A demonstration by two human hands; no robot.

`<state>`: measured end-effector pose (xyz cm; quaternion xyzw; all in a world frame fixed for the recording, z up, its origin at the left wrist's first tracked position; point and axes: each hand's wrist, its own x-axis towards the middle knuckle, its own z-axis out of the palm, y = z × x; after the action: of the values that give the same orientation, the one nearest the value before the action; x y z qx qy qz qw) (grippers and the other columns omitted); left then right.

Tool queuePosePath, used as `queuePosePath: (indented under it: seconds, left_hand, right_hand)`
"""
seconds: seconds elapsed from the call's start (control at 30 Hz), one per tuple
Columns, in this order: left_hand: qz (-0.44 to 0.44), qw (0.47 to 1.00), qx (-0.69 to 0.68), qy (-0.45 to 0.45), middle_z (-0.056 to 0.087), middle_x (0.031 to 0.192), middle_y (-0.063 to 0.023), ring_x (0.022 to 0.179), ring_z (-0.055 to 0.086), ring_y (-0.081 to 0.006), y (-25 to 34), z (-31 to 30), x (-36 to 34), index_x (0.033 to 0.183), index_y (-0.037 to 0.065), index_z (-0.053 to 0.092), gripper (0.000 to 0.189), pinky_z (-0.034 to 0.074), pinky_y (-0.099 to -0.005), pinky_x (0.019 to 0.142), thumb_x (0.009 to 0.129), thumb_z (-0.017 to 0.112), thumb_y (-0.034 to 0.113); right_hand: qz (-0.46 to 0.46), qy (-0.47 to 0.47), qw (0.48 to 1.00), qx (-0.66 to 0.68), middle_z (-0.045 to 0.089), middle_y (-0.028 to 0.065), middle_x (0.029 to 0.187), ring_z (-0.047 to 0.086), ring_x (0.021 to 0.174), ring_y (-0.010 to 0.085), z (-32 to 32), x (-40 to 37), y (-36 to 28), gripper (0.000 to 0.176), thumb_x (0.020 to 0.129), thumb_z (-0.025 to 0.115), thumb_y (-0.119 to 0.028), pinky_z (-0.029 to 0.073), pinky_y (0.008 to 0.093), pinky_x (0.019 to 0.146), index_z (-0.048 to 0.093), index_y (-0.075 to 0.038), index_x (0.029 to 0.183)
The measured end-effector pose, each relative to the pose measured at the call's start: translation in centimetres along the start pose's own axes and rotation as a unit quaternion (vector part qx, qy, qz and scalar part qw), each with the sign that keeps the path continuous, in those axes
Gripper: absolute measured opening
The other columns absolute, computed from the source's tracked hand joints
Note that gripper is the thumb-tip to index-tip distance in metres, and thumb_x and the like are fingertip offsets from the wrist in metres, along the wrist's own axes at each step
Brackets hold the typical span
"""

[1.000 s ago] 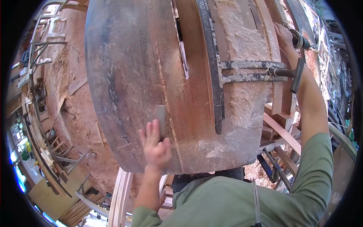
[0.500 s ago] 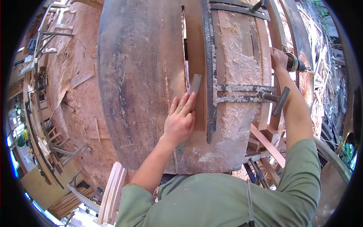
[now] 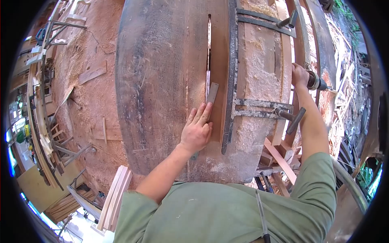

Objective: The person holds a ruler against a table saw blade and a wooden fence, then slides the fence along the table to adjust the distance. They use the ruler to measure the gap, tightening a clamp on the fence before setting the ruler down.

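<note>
My left hand [image 3: 197, 129] lies on the worn table saw top [image 3: 162, 89], fingers stretched forward. Its fingertips rest on the near end of a small, flat greyish-brown strip [image 3: 212, 93]. The strip sits beside a long slot [image 3: 209, 44], where a thin blade edge shows, and left of a wooden fence [image 3: 221, 52]. My right hand [image 3: 300, 75] is curled at the table's right edge; its fingertips and whatever they grip are hidden. Just beyond it is a silver collar with a dark drill chuck [image 3: 322, 84] and a bit pointing right.
Two clamps with T-handles [image 3: 296, 120] hold the fence side, over sawdust [image 3: 259, 52]. Stacked wooden strips [image 3: 115, 198] stand at the lower left. Sawdust and offcuts [image 3: 93, 73] cover the ground to the left. Wood scraps [image 3: 344, 65] lie on the right.
The view has shifted, so the table appears further right and slightly lower. Both hands keep nearly the same places; my left hand still rests on the strip.
</note>
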<state>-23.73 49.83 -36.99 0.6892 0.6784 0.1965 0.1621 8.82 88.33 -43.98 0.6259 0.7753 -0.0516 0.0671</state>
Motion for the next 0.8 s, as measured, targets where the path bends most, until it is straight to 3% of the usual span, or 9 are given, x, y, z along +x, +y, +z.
queuePosePath:
  seconds: [0.3, 0.6, 0.8]
  left_hand:
    - [-0.014, 0.999, 0.003, -0.040, 0.044, 0.159, -0.0198, 0.144, 0.047, -0.0373, 0.1, -1.4, 0.9, 0.091, -0.004, 0.068, 0.019, 0.033, -0.0525, 0.120, 0.094, 0.058, 0.012]
    - [0.018, 1.000, 0.007, -0.013, 0.046, 0.157, -0.0219, 0.145, 0.046, -0.0368, -0.6, -0.5, 0.6, 0.100, -0.009, 0.069, 0.023, 0.034, -0.0491, 0.121, 0.090, 0.058, 0.009]
    - [0.030, 1.000, 0.001, -0.004, 0.046, 0.157, -0.0223, 0.146, 0.045, -0.0361, -0.8, -0.6, 0.6, 0.094, -0.008, 0.069, 0.019, 0.035, -0.0491, 0.121, 0.089, 0.058, 0.008]
  right_hand:
    - [0.050, -0.077, 0.994, 0.062, 0.072, 0.0198, 0.121, 0.066, 0.116, 0.0412, -1.4, 1.3, -0.7, 0.049, 0.094, 0.047, -0.047, 0.049, 0.0490, 0.102, 0.075, -0.018, 0.122]
    - [0.023, -0.131, 0.987, 0.088, 0.072, 0.0206, 0.121, 0.067, 0.116, 0.0392, -1.1, 3.2, -0.1, 0.053, 0.090, 0.058, -0.052, 0.051, 0.0481, 0.099, 0.073, -0.017, 0.127]
    - [0.005, -0.148, 0.981, 0.125, 0.074, 0.0230, 0.113, 0.070, 0.109, 0.0387, 0.4, 4.6, 1.3, 0.052, 0.091, 0.062, -0.051, 0.052, 0.0465, 0.095, 0.074, -0.012, 0.122]
